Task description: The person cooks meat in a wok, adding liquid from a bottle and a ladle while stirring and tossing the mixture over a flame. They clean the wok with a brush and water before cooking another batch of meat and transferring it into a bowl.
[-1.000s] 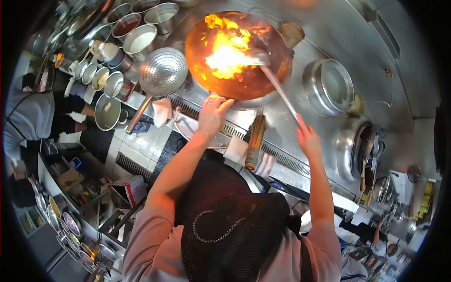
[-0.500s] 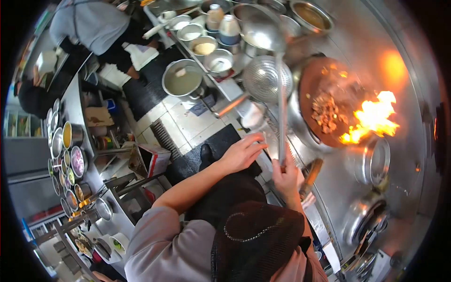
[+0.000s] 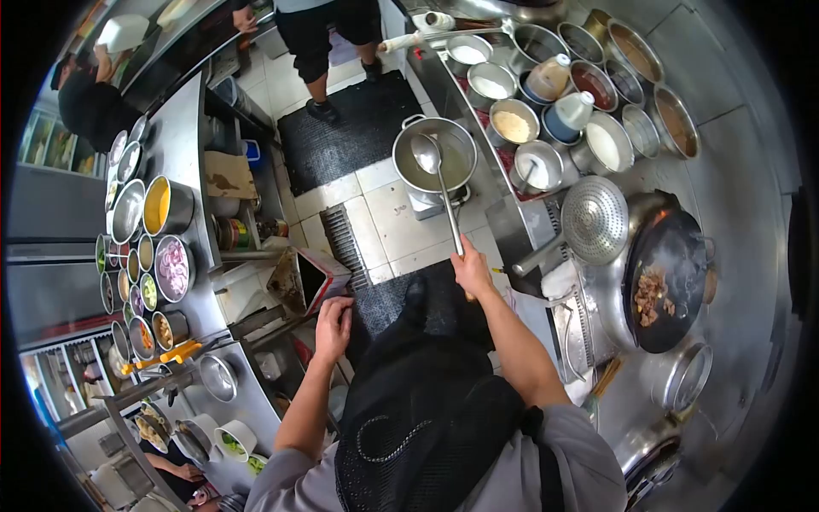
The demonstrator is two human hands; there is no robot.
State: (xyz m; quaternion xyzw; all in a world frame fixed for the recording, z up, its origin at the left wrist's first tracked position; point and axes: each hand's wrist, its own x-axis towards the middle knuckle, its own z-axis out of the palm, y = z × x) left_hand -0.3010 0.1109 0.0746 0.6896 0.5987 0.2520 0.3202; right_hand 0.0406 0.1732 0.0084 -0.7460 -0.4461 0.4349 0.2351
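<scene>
My right hand (image 3: 472,269) is wrapped round the handle of a long metal ladle (image 3: 450,209). The ladle's bowl is over the near-left part of a two-handled pot (image 3: 472,164) of cloudy, pale liquid, overlapping the liquid in this view. My left hand (image 3: 333,328) hangs with loosely bent fingers and nothing in it, beside a red and white box (image 3: 328,280). Off to the right, a dark wok (image 3: 678,311) sits tilted on the range with browned meat pieces (image 3: 652,295) inside. A perforated strainer (image 3: 595,220) lies between the wok and the seasoning bowls.
Several seasoning bowls (image 3: 514,125) and two squeeze bottles (image 3: 568,116) crowd the counter ahead. On the left counter stand containers of ingredients, including sliced onion (image 3: 173,269). Another person (image 3: 328,43) stands on the far black mat (image 3: 345,128). A floor drain grate (image 3: 345,247) runs beside the box.
I have turned away from the range, and the ladle has swung from near the wok to the pot. My left hand has moved back leftward. The large flames at the wok are gone.
</scene>
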